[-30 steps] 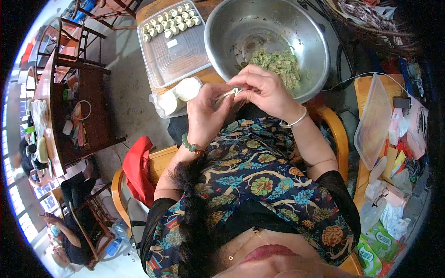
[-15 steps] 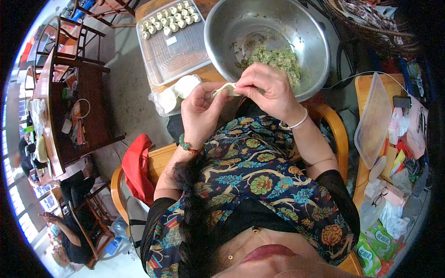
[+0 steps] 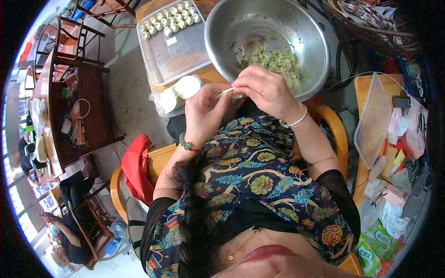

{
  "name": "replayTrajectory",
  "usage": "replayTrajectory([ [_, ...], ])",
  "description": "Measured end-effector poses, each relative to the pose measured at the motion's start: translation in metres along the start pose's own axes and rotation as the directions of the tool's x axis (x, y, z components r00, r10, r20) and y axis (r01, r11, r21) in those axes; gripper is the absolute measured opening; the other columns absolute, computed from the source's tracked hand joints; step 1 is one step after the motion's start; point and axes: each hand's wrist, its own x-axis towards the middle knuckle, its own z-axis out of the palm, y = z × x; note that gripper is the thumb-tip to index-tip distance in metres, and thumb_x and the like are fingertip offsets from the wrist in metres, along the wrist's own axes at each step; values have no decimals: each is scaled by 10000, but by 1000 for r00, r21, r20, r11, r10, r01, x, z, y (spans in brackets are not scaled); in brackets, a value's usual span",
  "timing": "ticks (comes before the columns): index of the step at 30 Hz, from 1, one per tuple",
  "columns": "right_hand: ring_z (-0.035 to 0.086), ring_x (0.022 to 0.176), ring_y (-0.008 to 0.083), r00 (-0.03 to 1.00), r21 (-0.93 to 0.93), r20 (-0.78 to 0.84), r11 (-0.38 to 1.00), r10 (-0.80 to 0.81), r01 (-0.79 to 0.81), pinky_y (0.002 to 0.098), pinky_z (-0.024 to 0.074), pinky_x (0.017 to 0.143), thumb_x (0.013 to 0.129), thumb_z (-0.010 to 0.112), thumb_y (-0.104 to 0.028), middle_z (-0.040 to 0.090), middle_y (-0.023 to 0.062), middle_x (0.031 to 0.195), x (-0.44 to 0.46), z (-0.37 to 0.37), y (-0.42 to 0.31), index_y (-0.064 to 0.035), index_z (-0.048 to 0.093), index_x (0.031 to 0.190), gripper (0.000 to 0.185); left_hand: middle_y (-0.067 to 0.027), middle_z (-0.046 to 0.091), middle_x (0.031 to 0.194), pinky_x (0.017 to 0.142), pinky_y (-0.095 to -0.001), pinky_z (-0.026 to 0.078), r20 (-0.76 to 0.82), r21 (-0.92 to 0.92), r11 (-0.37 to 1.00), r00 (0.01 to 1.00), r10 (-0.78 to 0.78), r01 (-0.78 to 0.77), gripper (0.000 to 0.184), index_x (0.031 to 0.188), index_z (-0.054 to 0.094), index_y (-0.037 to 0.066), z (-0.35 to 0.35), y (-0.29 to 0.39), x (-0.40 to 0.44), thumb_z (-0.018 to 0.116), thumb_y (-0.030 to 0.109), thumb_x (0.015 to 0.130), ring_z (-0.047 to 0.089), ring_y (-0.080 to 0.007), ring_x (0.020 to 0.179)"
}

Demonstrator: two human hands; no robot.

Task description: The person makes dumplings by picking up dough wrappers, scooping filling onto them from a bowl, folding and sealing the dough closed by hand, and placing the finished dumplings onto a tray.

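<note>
Between my two hands is a folded dumpling (image 3: 225, 92), pale and mostly covered by fingers. My left hand (image 3: 204, 110) grips its left end with thumb and fingertips. Fingers of my right hand (image 3: 268, 91) pinch the dough edge at its right end. Just beyond my right hand stands a large steel bowl (image 3: 213, 28) with green chopped filling (image 3: 278, 62) in it. Round white dumpling wrappers (image 3: 187, 86) lie stacked in a plastic bag beside my left hand. Farther off, a clear plastic tray (image 3: 174, 58) holds rows of finished dumplings (image 3: 171, 18) at its far end.
A red cloth (image 3: 137, 169) hangs over the chair arm at left. On the right, a wooden bench (image 3: 361, 194) carries a clear lid (image 3: 374, 123), glasses (image 3: 380, 196) and packets. A dark table (image 3: 88, 111) stands at far left; another person (image 3: 76, 236) sits below it.
My fingers have closed farther along the dough, which now looks folded and narrower. Both hands have drawn slightly closer together, the left shifting a little to the right.
</note>
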Motion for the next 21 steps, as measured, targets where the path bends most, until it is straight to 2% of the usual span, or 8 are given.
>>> replayTrajectory([
  [2, 648, 768, 221, 1000, -26, -29, 1000, 4, -4, 315, 530, 670, 785, 717, -5, 639, 93, 864, 2, -2, -3, -9, 681, 902, 122, -89, 691, 954, 764, -220, 527, -11, -247, 968, 999, -50, 46, 183, 1087, 613, -59, 3, 6, 0, 623, 16, 920, 646, -90, 858],
  [6, 638, 756, 210, 998, -39, -57, 999, 17, -19, 302, 517, 649, 775, 728, -6, 629, 83, 844, 3, -6, -3, -16, 681, 852, 90, -104, 688, 974, 786, -226, 532, -11, -322, 941, 994, -110, 100, 178, 1089, 590, -61, -1, 9, -1, 609, 13, 929, 656, -104, 877],
  [9, 627, 740, 203, 1000, 7, -16, 1000, 13, -13, 290, 507, 640, 771, 735, -10, 618, 70, 843, 4, -8, -8, -21, 680, 854, 101, -103, 694, 947, 768, -229, 538, -63, -284, 957, 995, -80, 59, 136, 1041, 598, -61, 1, 4, -2, 611, 14, 928, 659, -104, 856],
  [13, 621, 741, 198, 1000, 26, 1, 1000, 4, -4, 286, 511, 652, 770, 739, -14, 608, 67, 850, 4, -6, -15, -25, 677, 875, 122, -69, 706, 862, 701, -223, 534, -110, -99, 995, 994, 6, -17, 104, 990, 627, -49, 2, -5, -5, 634, 22, 915, 661, -87, 788],
  [16, 627, 760, 202, 991, 82, -12, 988, 133, -132, 294, 518, 663, 778, 733, -16, 618, 79, 878, 6, -2, -17, -18, 673, 900, 136, -63, 709, 820, 672, -220, 526, -133, 21, 998, 989, 69, -67, 95, 964, 646, -34, 3, -11, -4, 661, 31, 895, 653, -66, 756],
  [18, 633, 762, 210, 999, -36, -37, 999, -11, 9, 302, 524, 665, 789, 724, -19, 626, 92, 888, 6, 1, -10, -10, 665, 923, 147, -65, 710, 810, 665, -219, 522, -141, 64, 994, 985, 97, -89, 97, 957, 653, -26, 3, -10, -4, 675, 35, 885, 646, -54, 747],
  [20, 635, 761, 215, 1000, -4, -8, 1000, -4, 4, 307, 524, 664, 794, 721, -23, 630, 93, 888, 4, 2, -6, -7, 662, 933, 152, -76, 706, 788, 660, -220, 520, -125, 247, 962, 981, 147, -113, 106, 958, 658, -18, 2, -6, -3, 686, 40, 874, 643, -55, 723],
  [21, 636, 760, 221, 1000, 25, 20, 1000, 0, -1, 313, 524, 663, 799, 717, -26, 633, 95, 889, 2, 2, -5, -4, 658, 943, 157, -76, 706, 788, 660, -220, 520, -125, 247, 963, 982, 144, -110, 106, 958, 658, -18, 2, -7, -3, 686, 40, 874, 643, -55, 723],
])
